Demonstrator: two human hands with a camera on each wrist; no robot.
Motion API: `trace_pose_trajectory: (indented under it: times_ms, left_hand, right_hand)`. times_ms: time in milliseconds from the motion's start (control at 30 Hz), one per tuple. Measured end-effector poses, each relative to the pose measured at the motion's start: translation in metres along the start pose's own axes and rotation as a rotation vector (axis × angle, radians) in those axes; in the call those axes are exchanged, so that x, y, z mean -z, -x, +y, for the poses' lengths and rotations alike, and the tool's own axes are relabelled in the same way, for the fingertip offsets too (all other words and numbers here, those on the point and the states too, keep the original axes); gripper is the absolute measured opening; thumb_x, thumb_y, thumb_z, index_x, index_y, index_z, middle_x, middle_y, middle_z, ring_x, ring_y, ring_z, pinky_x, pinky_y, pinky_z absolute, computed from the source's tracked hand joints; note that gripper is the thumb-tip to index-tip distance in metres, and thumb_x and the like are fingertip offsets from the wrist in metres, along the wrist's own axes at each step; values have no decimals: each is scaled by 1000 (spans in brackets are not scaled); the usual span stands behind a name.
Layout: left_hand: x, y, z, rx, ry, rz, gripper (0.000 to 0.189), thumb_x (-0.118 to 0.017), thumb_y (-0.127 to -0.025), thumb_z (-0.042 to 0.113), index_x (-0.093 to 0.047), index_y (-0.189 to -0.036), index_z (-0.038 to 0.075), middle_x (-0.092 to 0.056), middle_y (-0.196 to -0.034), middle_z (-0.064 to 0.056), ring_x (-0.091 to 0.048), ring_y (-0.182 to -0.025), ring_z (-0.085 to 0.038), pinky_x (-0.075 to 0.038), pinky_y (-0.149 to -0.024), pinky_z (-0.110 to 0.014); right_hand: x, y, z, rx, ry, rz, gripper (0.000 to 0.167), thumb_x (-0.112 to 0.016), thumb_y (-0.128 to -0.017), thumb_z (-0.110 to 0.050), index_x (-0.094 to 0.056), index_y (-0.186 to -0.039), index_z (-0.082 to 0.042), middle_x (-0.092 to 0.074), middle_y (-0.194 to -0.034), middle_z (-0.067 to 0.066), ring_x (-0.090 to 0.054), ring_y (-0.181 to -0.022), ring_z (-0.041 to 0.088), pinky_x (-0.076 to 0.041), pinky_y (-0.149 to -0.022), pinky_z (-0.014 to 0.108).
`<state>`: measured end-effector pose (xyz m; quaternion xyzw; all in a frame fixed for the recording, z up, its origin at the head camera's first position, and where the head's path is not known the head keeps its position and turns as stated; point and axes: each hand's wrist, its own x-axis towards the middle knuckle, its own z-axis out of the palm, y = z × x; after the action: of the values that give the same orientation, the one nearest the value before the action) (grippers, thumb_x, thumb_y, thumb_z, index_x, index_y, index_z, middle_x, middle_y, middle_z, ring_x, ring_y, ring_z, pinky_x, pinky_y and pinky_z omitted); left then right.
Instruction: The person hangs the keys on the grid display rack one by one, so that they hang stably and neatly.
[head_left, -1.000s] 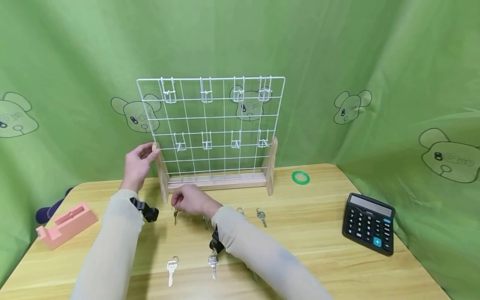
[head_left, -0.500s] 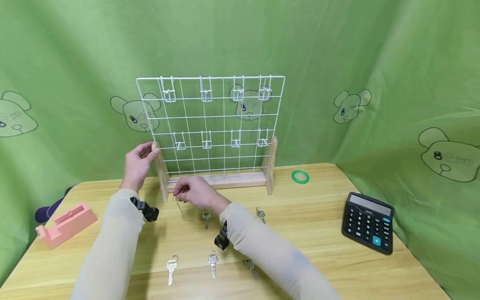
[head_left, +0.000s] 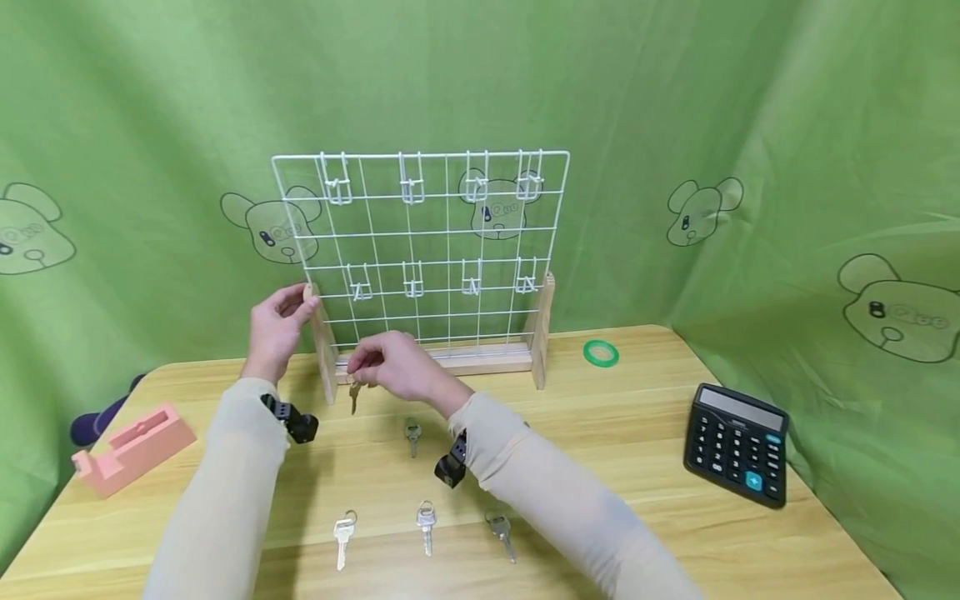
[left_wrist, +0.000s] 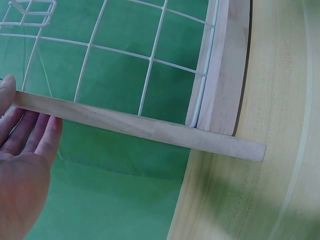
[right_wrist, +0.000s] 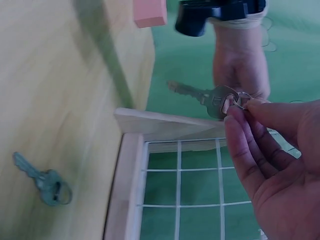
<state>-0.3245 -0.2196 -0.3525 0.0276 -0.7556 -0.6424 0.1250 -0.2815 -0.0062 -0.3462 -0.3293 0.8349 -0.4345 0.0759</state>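
Note:
A white wire grid rack [head_left: 448, 235] with several hooks stands upright in a wooden base. My left hand [head_left: 274, 329] grips the top of the rack's left wooden post [left_wrist: 145, 127], thumb on one side and fingers on the other. In front of the lower left of the grid, my right hand [head_left: 401, 367] pinches the ring of a key [right_wrist: 212, 97] between thumb and fingers. That key hangs down in the head view, above the table. Another key [head_left: 412, 435] lies on the wood below my right hand.
Three keys lie near the front: one at left [head_left: 343, 537], a middle key [head_left: 426, 527] and a right key [head_left: 500, 533]. A pink tape dispenser [head_left: 137, 450] sits at left. Green tape [head_left: 601, 353] and a black calculator [head_left: 738, 446] are at right. Green cloth [head_left: 615, 100] hangs behind.
My right hand has lifted the key off the table and moved up and slightly right toward the grid. My left hand stays on the post.

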Motion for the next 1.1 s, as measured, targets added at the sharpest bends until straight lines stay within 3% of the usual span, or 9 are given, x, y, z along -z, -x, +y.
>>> trace_pose_trajectory:
  times_ms: [267,467,700,1100]
  left_hand:
    - [-1,-2,0,9,-5,-3,53,-66,-95,25,-49,-141,5,-53,-138,-16,-51,-123,-25,-44,-106,-31]
    - [0,-1,1,19,3,-7,54,-66,-95,25,-48,-142,6,-52,-139,-15,-50,-124,-25,-44,-106,-30]
    - [0,0,1,16,0,-15,54,-65,-96,25,-47,-143,6,-52,-140,-15,-50,-125,-24,-43,-106,-30]
    - [0,-2,-1,16,25,-15,51,-64,-97,20,-47,-142,5,-52,-139,-16,-50,-124,-24,-44,-105,-28]
  right_hand:
    - [13,1,-17,-7,-27,51,8,-71,-89,-1,-70,-94,-6,-66,-84,0,-64,-78,17,-57,-68,23]
    - [25,0,-28,1,-18,82,7,-71,-88,-1,-71,-94,-5,-66,-83,0,-62,-76,13,-56,-68,20]
    - [39,-5,-40,23,-50,142,7,-70,-89,-1,-71,-92,-7,-66,-85,2,-64,-81,22,-58,-70,25]
    - [56,-13,-54,0,-132,188,7,-69,-89,3,-70,-95,-1,-66,-86,7,-64,-78,22,-59,-68,25]
